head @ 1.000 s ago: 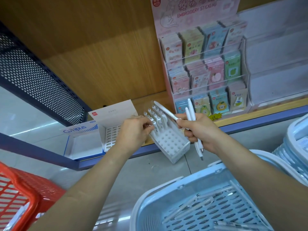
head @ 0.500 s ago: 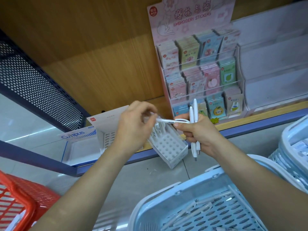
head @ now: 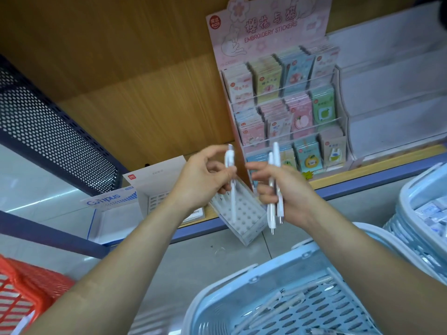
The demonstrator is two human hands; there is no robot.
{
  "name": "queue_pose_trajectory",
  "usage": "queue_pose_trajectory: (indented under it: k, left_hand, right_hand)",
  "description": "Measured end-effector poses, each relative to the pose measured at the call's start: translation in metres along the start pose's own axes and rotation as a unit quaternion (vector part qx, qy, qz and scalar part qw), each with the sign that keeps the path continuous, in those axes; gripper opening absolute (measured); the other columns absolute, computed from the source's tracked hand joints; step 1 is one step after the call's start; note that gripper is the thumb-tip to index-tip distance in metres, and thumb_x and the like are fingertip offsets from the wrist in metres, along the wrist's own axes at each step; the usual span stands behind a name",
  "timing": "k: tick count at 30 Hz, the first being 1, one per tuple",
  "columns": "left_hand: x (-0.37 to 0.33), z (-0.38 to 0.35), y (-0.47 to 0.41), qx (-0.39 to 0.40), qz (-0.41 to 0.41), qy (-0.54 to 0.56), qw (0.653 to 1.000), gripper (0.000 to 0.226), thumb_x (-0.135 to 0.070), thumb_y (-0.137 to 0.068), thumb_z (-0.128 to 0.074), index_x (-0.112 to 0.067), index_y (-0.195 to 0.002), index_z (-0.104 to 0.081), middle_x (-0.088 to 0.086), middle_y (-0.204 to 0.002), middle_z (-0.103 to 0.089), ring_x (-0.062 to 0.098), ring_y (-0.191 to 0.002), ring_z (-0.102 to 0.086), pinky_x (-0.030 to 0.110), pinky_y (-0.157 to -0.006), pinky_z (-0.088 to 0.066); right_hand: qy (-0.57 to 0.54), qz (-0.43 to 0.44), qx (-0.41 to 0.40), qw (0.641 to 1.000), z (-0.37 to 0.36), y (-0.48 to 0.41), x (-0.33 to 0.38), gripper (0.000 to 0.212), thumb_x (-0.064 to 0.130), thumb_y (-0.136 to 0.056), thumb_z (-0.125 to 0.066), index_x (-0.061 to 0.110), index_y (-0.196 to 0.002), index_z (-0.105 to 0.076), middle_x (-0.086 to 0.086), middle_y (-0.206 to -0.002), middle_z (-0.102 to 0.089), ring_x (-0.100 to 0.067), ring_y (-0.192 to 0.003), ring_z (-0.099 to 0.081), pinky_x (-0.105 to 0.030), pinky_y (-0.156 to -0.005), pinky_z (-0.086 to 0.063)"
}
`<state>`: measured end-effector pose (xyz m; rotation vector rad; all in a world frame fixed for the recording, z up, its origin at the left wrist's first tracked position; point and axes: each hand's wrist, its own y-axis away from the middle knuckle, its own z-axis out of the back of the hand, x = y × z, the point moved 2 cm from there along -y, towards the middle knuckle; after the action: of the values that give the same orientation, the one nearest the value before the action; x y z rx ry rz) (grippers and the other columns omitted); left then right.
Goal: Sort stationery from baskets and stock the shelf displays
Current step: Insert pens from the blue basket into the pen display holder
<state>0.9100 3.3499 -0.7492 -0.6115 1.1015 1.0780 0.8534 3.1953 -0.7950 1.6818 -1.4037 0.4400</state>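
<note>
Head view: left hand pinches one white pen upright before the pen holder; right hand grips two pens just right of it.

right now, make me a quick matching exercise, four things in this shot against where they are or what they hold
1 left hand
2 right hand
3 red basket
4 sticker display

A grips two white pens
B stands on the wooden shelf
C bottom left corner of the view
D pinches one white pen

Pairs: 1-D, 2-A, 3-C, 4-B
</note>
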Motion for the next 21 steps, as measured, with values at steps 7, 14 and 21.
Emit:
queue_pose_trajectory:
  k: [7, 14, 21]
  left_hand:
    - [0.029, 0.006, -0.004, -0.09, 0.022, -0.042, 0.995, 0.018, -0.013, -0.097, -0.055, -0.021, -0.112, -0.051, 0.009, -0.083, -0.07, 0.022, -0.076, -0.072, 0.044, -0.078, -0.059]
    - [0.047, -0.015, -0.005, -0.064, -0.019, -0.127, 0.99, 0.016, -0.019, -0.094, -0.061, -0.033, -0.09, -0.055, -0.001, -0.083, -0.072, 0.017, -0.078, -0.071, 0.047, -0.077, -0.058]
    - [0.056, -0.023, -0.006, -0.033, -0.045, -0.251, 0.966, 0.009, -0.026, -0.096, -0.058, -0.031, -0.1, -0.051, -0.002, -0.082, -0.07, 0.014, -0.076, -0.068, 0.044, -0.072, -0.057]
  right_hand:
    - [-0.199, -0.04, -0.066, 0.977, 0.025, -0.003, 0.004, 0.008, 0.019, -0.095, -0.058, 0.015, -0.102, -0.06, -0.007, -0.079, -0.063, -0.019, -0.066, -0.065, -0.032, -0.06, -0.056]
    - [-0.063, -0.017, -0.107, 0.992, 0.027, -0.005, 0.007, 0.033, 0.028, -0.094, -0.053, 0.019, -0.126, -0.057, -0.003, -0.062, -0.048, -0.01, -0.044, -0.029, -0.017, -0.038, -0.024]
    - [-0.092, -0.023, -0.083, 0.992, 0.024, -0.003, 0.004, 0.03, 0.004, -0.097, -0.046, 0.004, -0.125, -0.057, -0.007, -0.067, -0.05, -0.014, -0.053, -0.045, -0.022, -0.045, -0.042]
